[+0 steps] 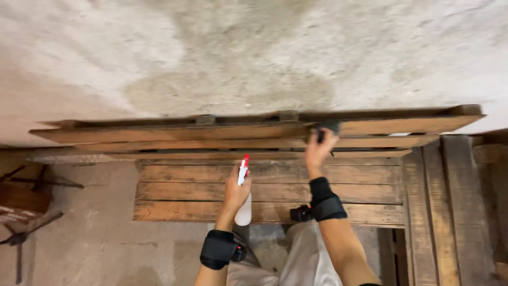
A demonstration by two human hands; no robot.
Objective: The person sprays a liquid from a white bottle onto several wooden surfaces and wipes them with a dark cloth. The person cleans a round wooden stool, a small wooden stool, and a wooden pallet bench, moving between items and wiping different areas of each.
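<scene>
Our left hand (236, 191) gripping one white spray bottle (243, 198), our right hand (318, 150) pressing one dark cloth (327, 127) against one upright wooden pallet (159, 133), two black wrist straps (326, 200)

Concrete floor (95, 238); wooden pallet (264, 190) flat on it; rusty metal stands (21, 212) left.

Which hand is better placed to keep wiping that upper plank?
Right. The right hand already presses a dark cloth on the upper plank; the left hand is lower, holding the spray bottle.
</scene>
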